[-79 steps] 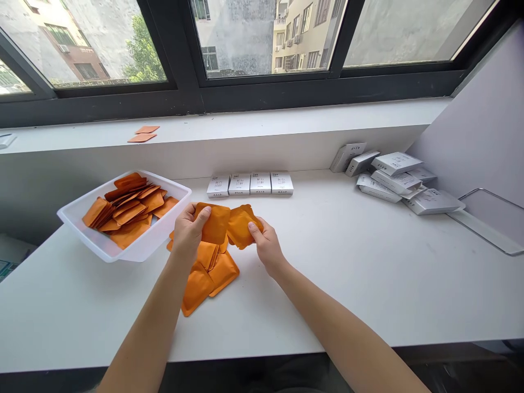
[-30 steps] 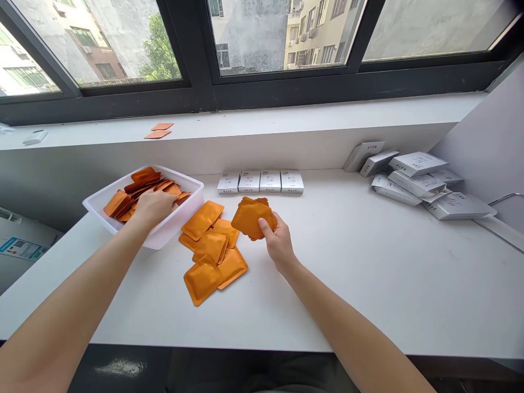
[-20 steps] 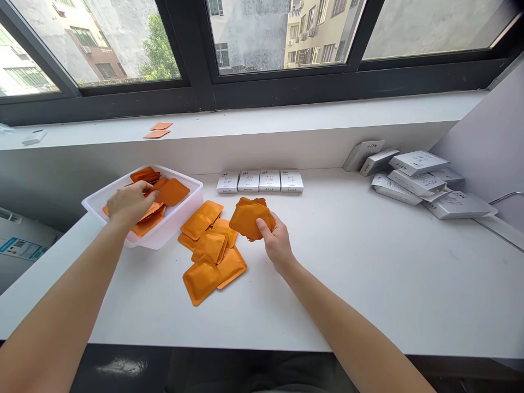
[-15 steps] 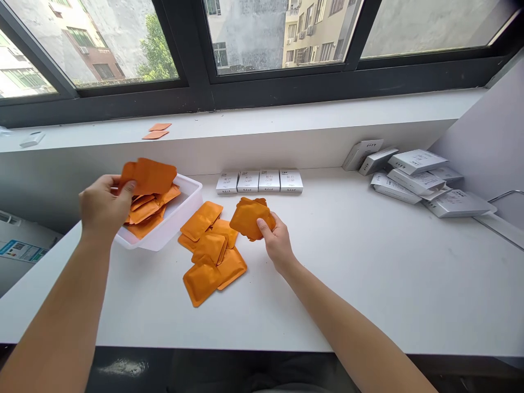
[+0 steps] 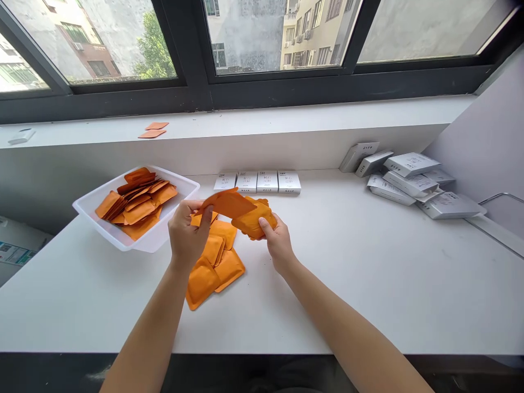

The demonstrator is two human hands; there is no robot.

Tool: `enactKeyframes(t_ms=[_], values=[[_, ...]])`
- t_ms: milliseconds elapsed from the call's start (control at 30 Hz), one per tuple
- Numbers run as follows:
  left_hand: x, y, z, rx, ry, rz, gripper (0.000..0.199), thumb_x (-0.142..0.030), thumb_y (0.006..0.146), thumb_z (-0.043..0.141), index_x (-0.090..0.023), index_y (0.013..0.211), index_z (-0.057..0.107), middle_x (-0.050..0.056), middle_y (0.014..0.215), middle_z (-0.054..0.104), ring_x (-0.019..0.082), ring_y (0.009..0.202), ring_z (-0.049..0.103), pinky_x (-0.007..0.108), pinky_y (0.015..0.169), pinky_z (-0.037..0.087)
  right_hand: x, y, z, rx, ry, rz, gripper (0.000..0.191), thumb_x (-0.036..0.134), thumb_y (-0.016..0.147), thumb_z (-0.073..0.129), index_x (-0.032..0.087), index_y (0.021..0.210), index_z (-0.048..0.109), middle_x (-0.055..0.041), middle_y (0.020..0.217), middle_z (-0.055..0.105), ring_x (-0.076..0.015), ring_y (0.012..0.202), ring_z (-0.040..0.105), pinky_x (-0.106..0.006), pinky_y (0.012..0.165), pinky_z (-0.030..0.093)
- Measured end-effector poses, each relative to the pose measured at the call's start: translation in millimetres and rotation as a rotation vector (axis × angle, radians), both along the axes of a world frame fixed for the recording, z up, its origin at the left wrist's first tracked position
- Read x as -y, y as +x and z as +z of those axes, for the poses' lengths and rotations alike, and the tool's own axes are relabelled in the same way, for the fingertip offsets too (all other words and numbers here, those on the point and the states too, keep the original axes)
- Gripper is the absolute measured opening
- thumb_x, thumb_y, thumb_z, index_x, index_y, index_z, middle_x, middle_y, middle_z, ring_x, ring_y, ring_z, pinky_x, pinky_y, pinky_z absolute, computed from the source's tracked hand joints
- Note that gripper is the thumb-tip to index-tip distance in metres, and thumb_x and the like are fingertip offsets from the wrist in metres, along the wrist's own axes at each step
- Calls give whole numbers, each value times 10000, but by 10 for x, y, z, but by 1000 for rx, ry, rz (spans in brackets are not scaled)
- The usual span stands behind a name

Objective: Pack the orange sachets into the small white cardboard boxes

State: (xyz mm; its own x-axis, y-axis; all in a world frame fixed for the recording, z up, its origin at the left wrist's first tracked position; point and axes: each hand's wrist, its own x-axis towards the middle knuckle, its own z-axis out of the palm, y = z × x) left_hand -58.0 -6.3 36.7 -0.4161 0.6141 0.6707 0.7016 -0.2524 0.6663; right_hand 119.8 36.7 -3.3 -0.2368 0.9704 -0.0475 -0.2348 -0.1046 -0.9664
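Between thumb and fingers, my left hand [image 5: 189, 232] pinches flat orange sachets [image 5: 229, 203]; how many cannot be told. Their right end overlaps a stack of orange sachets [image 5: 250, 221] gripped by my right hand [image 5: 278, 240], thumb on top. Under and in front of my left hand, a loose pile of orange sachets [image 5: 229, 268] lies on the white table, partly hidden by that hand. To the left, a white plastic tub [image 5: 135, 245] holds many more orange sachets [image 5: 141, 210] heaped inside.
Several small white boxes [image 5: 267, 182] stand in a row at the table's back. A heap of white boxes [image 5: 413, 177] sits at the right by the wall. Two orange pieces [image 5: 153, 131] and a small white item [image 5: 22, 136] rest on the windowsill [image 5: 286, 117].
My left hand has moved right from above the tub to my right hand, carrying its sachets along. My right hand holds its stack in nearly the same place.
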Motion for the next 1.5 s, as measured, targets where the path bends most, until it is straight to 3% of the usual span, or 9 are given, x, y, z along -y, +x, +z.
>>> enactKeyframes(t_ms=[167, 467, 733, 933, 1100, 1300, 1500], values=[[73, -46, -40, -292, 92, -12, 58, -219, 798, 625, -234, 804, 569, 31, 895, 714, 204, 870, 647, 340, 833, 443, 35, -27, 0, -3, -44, 37, 346, 498, 801, 612, 188, 950, 576, -43, 873, 665, -165, 691, 615, -292, 622, 487], [49, -92, -56, -718, 310, -34, 162, -105, 755, 669, -234, 778, 573, -11, 846, 758, 161, 688, 662, 312, 715, 428, 61, -13, 53, -29, -127, 102, 365, 488, 774, 633, 183, 969, 586, -56, 905, 680, -181, 760, 634, -290, 652, 503], [40, -88, -70, -558, 217, -144, 123, -132, 792, 671, -215, 773, 583, 17, 835, 753, 164, 710, 660, 336, 741, 432, 48, 2, 91, -29, -170, 87, 303, 440, 777, 610, 185, 939, 581, -46, 876, 675, -173, 739, 627, -290, 658, 503], [37, -86, -112, -441, 32, -331, 89, -198, 817, 671, -228, 756, 613, -5, 835, 750, 174, 774, 674, 367, 812, 440, 35, 3, 94, -16, -197, 115, 264, 443, 816, 566, 193, 902, 577, -35, 803, 693, -167, 719, 649, -275, 658, 495], [26, -75, -167, -342, -84, -454, 78, -158, 819, 650, -218, 787, 611, 9, 857, 737, 178, 841, 688, 336, 785, 497, 52, -13, 76, -24, -218, 125, 138, 290, 773, 562, 187, 864, 577, -20, 755, 689, -150, 661, 650, -273, 659, 495], [-1, -56, -209, -499, -79, -412, 82, -151, 838, 613, -213, 788, 598, 16, 875, 732, 167, 814, 681, 301, 709, 494, 56, -27, 44, -44, -283, 146, 164, 263, 717, 558, 186, 857, 595, -24, 741, 700, -166, 704, 662, -293, 696, 503], [1, -84, -175, -490, -62, -407, 62, -176, 839, 639, -230, 836, 610, 6, 901, 736, 163, 829, 670, 343, 830, 449, 50, -11, 59, -54, -281, 181, 210, 273, 719, 555, 183, 900, 614, -46, 797, 712, -169, 739, 658, -288, 703, 494]])
